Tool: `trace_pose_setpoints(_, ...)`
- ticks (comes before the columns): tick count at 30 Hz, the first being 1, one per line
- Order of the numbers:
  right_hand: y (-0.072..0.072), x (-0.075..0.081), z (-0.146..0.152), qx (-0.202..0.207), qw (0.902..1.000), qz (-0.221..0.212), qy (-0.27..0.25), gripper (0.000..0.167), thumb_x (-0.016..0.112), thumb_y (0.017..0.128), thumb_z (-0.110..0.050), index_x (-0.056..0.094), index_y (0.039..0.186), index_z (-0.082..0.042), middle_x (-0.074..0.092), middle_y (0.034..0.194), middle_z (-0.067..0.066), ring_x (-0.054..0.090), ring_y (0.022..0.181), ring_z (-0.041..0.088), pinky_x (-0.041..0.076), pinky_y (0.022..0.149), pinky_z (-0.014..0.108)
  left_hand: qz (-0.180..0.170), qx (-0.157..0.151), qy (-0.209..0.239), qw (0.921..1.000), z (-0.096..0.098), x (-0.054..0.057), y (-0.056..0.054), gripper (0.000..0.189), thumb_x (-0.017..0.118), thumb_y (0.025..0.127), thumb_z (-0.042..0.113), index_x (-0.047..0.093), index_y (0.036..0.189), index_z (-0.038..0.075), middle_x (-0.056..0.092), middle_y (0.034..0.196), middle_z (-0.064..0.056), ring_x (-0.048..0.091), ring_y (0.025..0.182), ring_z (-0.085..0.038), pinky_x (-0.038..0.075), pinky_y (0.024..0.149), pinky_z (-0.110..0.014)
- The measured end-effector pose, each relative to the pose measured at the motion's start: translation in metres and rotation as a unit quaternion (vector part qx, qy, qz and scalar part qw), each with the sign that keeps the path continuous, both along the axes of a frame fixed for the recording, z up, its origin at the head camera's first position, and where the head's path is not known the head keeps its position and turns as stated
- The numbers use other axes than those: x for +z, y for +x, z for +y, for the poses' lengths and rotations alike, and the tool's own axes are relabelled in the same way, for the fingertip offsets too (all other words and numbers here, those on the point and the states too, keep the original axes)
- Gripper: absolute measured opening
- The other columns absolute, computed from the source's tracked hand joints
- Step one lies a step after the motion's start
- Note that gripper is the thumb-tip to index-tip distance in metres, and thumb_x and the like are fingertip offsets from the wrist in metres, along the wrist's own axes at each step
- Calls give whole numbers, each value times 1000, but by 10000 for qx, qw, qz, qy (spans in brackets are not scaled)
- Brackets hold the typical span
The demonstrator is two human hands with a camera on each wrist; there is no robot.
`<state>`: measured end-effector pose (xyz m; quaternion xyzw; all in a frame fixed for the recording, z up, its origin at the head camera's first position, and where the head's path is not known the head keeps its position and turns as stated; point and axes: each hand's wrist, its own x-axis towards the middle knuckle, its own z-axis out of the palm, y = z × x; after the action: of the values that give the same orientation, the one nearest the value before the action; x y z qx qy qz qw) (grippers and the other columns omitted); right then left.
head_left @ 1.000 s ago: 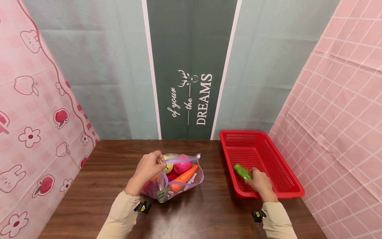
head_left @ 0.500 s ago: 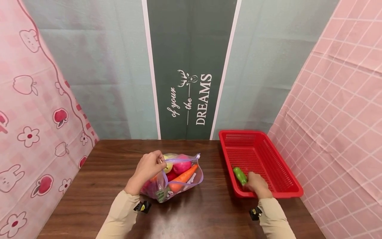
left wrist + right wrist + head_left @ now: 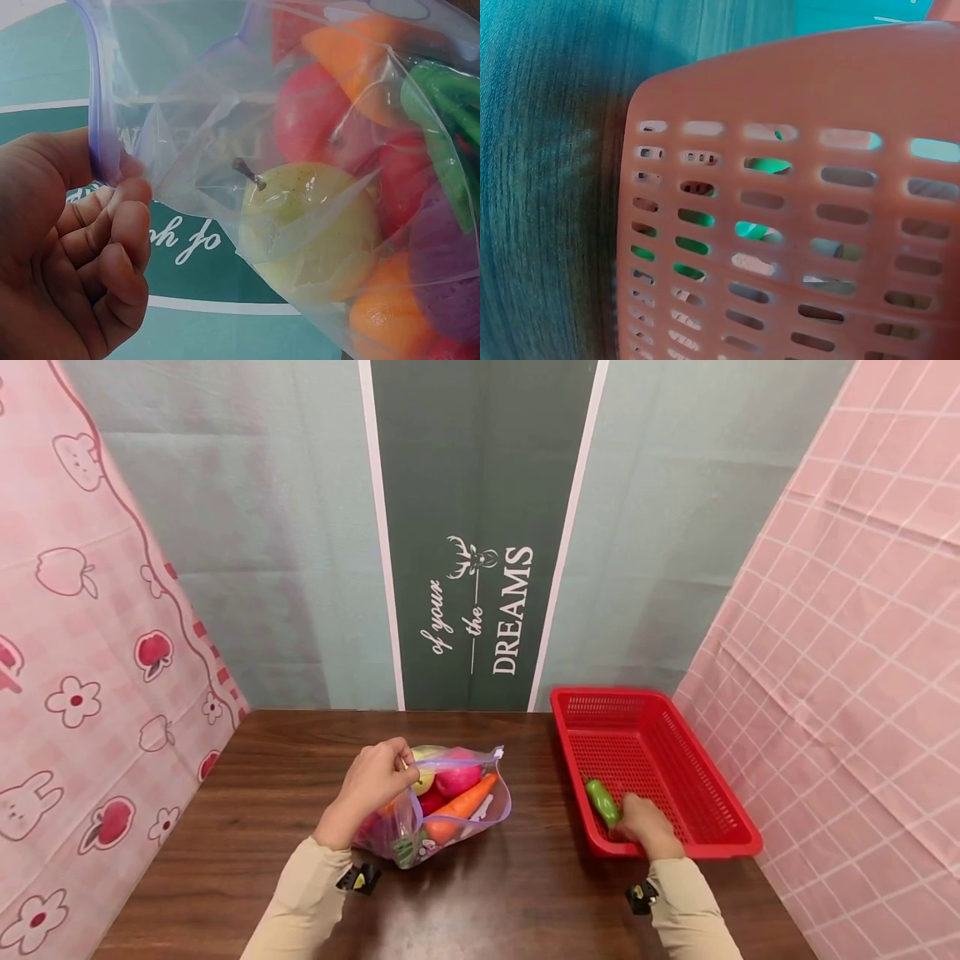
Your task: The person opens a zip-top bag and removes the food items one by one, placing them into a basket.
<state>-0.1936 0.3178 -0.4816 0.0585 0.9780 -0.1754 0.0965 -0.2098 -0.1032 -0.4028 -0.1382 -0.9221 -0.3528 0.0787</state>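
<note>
Two bare hands at work over a brown wooden table (image 3: 540,902). The left hand (image 3: 372,783) pinches the purple-edged mouth of a clear zip bag (image 3: 498,814) between thumb and forefinger, its other fingers loosely curled. The bag lies on the table, extending to the right of that hand, with its mouth parted and a white slider (image 3: 498,752) at the far right corner. Visible inside, just right of the pinch, is a pale yellow fruit (image 3: 311,229) with a dark stem; farther right are a pink fruit (image 3: 457,777) and an orange carrot (image 3: 463,806). The right hand (image 3: 649,825) reaches down inside a red slotted basket (image 3: 611,750), near its closest end. A green pepper (image 3: 603,802) lies in the basket immediately left of this hand; the fingertips are hidden, so whether they grip it cannot be told.
</note>
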Motion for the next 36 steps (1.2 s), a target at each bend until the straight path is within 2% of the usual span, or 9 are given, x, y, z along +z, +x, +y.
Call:
trace_pose_setpoints(4,4,15,-3,148,9999,57,4,27,71,71,-17,58,89,-2,51,72,8,48,66,23,39,55,38,-29,5,-24,10000,-1,0,0,10,64,73,12,55,71,14,49,56,5,42,48,-13,34,44,-29)
trace_pose_setpoints(7,9,32,-7,295,9994,122,99,39,70,74,-19,60,106,0,58,83,12,53,74,26,43,59,43,-48,-20,-26,10000,-1,0,0,9,64,73,11,55,71,14,49,57,5,43,49,-13,34,44,-29)
trace_pose_setpoints(10,11,46,-11,366,9990,215,144,47,71,75,-21,58,113,3,61,94,17,58,82,30,45,64,47,-72,-25,-15,10000,0,-1,0,10,64,73,11,55,72,14,49,57,5,43,49,-13,35,45,-29)
trace_pose_setpoints(15,10,52,-13,321,9991,270,107,46,69,76,-19,58,114,4,61,99,21,58,86,35,46,67,49,-90,4,-1,10000,2,0,0,9,64,74,12,55,72,15,50,57,6,43,49,-13,35,44,-29)
trace_pose_setpoints(20,13,53,-20,355,9984,430,28,45,68,76,-18,58,114,3,62,92,18,56,75,27,45,61,45,-74,-3,5,10000,2,0,0,9,63,74,12,55,72,15,50,57,6,44,48,-12,36,44,-29)
trace_pose_setpoints(27,14,60,-44,571,9943,899,4,45,69,75,-20,59,114,0,60,85,13,50,68,22,42,55,38,-42,-5,-15,10000,1,0,-1,9,64,73,12,55,72,14,50,57,6,44,48,-13,36,45,-30)
trace_pose_setpoints(32,13,67,-61,718,9919,1042,104,47,74,73,-23,61,113,-2,61,86,12,52,71,23,44,56,40,-26,-24,-34,10000,1,0,-1,8,63,73,13,55,72,14,50,58,6,44,48,-12,36,45,-30)
trace_pose_setpoints(36,12,72,-74,914,9897,1104,71,44,76,71,-18,63,110,-5,61,88,11,52,71,23,44,55,38,-14,-30,-57,10000,1,0,-2,8,63,73,13,55,72,15,50,57,7,44,48,-12,36,45,-29)
